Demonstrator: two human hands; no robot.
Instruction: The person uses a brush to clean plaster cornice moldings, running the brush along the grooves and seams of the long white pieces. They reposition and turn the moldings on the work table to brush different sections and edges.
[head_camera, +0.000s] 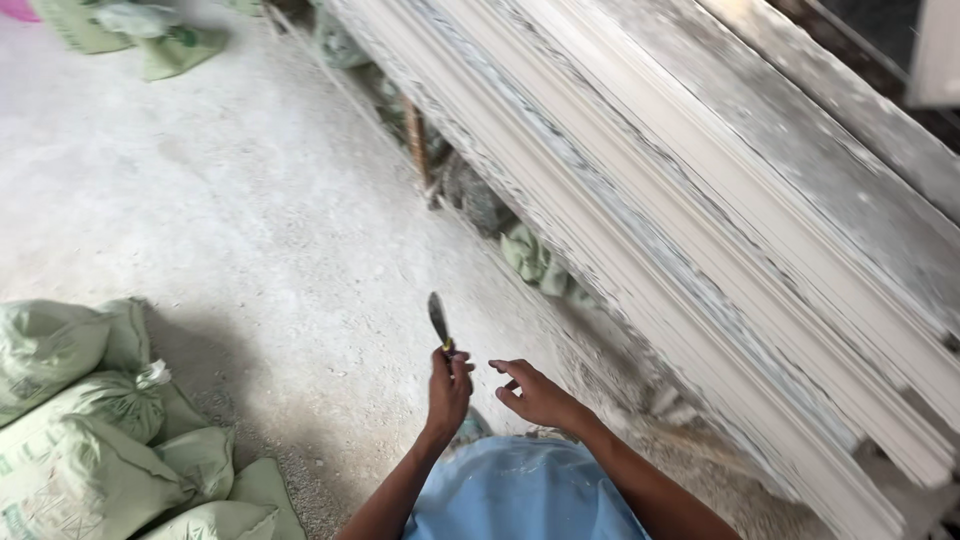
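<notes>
Moulding stack (700, 230): long white plaster strips, chalky, ridged, stiff yet likely brittle; fills frame from 12 to 4 o'clock.
Floor (230, 220): dusty grey concrete, rough.
Sacks (90, 430): pale green woven bags, bulging, at 8 o'clock.
Right hand (535, 395): empty, fingers spread apart, at 6 o'clock.
Left hand (447, 390): clamped around the handle.
Scraper (438, 320): small, light, thin dark blade pointing up; best gripped low on the handle, just above centre-bottom.

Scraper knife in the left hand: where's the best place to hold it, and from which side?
Judging by its pose, the handle end is best. The scraper knife stands nearly upright, its blade pointing up and away over the dusty floor, and the left hand wraps the handle from below. Come from beneath, on the person's side, clear of the blade. The right hand is open beside it.
</notes>
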